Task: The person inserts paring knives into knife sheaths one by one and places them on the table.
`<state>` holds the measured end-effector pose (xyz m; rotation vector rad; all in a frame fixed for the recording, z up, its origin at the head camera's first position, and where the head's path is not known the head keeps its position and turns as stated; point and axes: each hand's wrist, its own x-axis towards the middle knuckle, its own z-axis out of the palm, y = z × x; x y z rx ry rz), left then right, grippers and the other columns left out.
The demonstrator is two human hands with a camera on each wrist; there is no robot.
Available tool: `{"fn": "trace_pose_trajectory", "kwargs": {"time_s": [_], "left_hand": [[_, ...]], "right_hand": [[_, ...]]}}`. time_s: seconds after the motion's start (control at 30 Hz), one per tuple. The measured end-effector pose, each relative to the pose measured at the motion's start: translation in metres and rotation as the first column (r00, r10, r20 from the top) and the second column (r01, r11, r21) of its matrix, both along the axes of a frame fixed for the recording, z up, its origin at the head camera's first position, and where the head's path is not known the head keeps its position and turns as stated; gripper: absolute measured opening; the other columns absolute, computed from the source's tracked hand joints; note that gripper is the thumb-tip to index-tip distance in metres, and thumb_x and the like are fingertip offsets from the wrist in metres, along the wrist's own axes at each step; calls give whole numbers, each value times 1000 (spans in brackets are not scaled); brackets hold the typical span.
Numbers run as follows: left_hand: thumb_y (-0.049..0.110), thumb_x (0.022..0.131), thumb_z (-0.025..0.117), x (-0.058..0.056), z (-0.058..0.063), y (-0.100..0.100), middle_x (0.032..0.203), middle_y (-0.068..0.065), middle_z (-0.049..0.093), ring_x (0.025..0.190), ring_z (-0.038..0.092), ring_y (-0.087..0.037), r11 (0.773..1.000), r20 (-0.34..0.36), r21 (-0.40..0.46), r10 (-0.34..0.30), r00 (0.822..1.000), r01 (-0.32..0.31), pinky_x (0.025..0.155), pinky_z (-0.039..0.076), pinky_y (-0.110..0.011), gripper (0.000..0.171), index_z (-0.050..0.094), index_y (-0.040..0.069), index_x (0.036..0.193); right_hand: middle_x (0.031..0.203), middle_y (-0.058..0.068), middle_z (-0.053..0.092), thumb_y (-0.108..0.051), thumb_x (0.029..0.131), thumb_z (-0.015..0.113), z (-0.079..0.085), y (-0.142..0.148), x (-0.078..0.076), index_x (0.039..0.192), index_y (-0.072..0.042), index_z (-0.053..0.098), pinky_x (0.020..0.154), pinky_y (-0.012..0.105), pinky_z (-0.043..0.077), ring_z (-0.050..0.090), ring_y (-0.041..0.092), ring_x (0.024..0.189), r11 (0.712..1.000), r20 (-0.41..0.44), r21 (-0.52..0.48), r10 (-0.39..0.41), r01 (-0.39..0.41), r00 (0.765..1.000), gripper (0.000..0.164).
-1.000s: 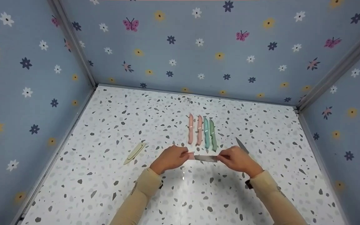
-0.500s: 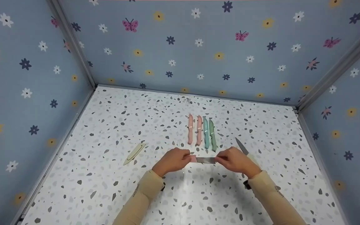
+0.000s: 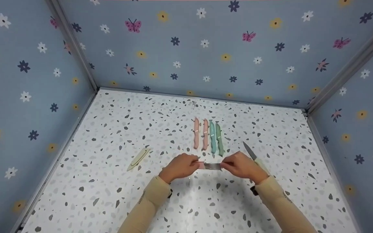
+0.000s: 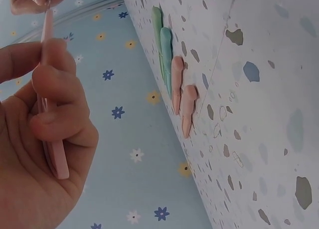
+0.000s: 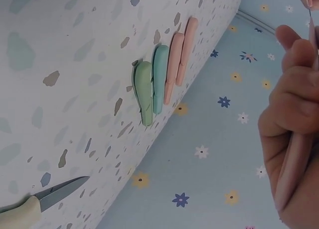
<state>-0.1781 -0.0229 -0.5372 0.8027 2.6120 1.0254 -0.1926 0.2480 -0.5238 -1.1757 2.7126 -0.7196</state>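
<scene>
Between my hands, above the speckled tabletop, is a small pink knife. My right hand grips its pink handle. My left hand holds a thin pink sheath, fingers curled round it. A short stretch of blade shows between the two hands, its tip end meeting the sheath. Beyond the hands lie two pink folded-looking knives, a turquoise one and a green one, side by side.
A cream knife with bare blade lies beside my right hand, partly hidden by the wrist. Left of my left hand lies a cream sheath. Blue flowered panels close off the table's back and both sides.
My hands have come closer together, the right moving left and the left slightly right. Less of the blade shows between them. The things on the table have stayed in place.
</scene>
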Motion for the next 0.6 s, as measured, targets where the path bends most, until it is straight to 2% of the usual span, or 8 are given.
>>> {"fn": "trace_pose_trajectory", "kwargs": {"time_s": [0.37,0.6], "left_hand": [[21,96,47,3,3,7,55,4,33,47,31,-10,1000,39,18,-4,999,4,50,29,-26,28,46,17,68],[21,96,47,5,2,8,55,5,34,48,33,-10,1000,35,12,1,999,-1,50,29,-26,27,46,17,69]], "right_hand": [[62,-13,55,-32,97,54,1,-6,2,80,-10,72,49,22,40,45,2,50,1000,12,-24,21,-20,1000,34],[61,-13,53,-16,94,58,1,-6,4,77,-11,70,48,23,39,44,2,50,1000,14,-9,-11,11,1000,22]]}}
